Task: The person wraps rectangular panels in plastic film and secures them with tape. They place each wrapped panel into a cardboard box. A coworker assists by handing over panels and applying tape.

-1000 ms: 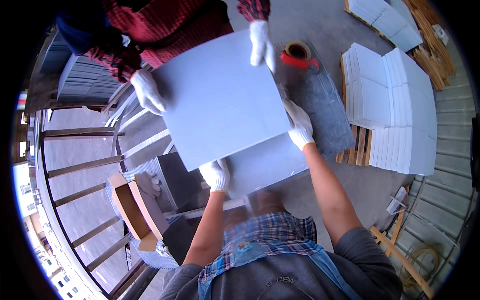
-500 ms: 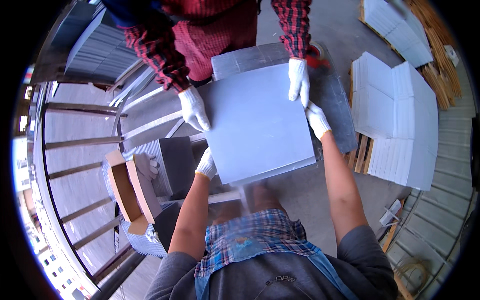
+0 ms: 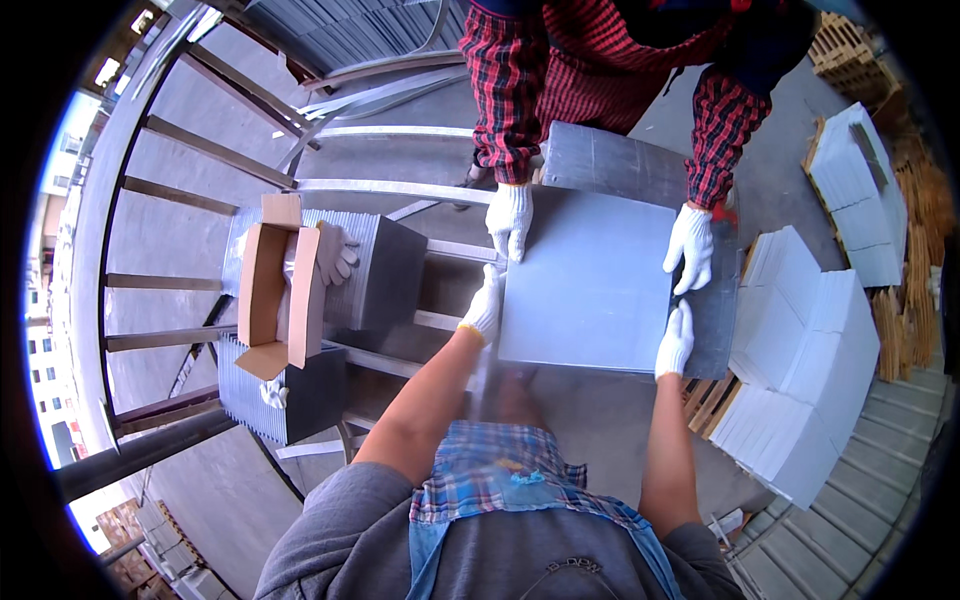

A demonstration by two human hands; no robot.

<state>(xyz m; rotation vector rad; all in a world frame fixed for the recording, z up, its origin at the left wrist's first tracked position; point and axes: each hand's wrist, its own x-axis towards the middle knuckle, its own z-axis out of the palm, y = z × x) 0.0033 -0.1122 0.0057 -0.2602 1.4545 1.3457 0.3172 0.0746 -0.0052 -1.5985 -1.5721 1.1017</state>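
A smooth light grey square panel [image 3: 590, 285] lies flat in front of me on top of a dark grey surface [image 3: 717, 335]. My left hand [image 3: 484, 305], in a white knit glove, is upright beside the panel's left edge with its fingers stretched out. At the right edge, near the close corner, my gloved right hand [image 3: 677, 340] points away from me, fingers straight. Neither hand is wrapped round the panel. Across from me a co-worker's gloved hands [image 3: 510, 222] rest at the panel's far left and right edges.
To the left, an open cardboard box [image 3: 268, 290] and loose gloves [image 3: 338, 258] sit on stacked grey panels [image 3: 385, 275] over a metal rail frame [image 3: 165, 283]. White stacked sheets [image 3: 775, 370] stand on pallets at the right. A co-worker leans in from the far side.
My view has turned, so the scene sits differently. The panel, tilted before, now looks square to me. My hands have moved from under its edges to flat alongside them.
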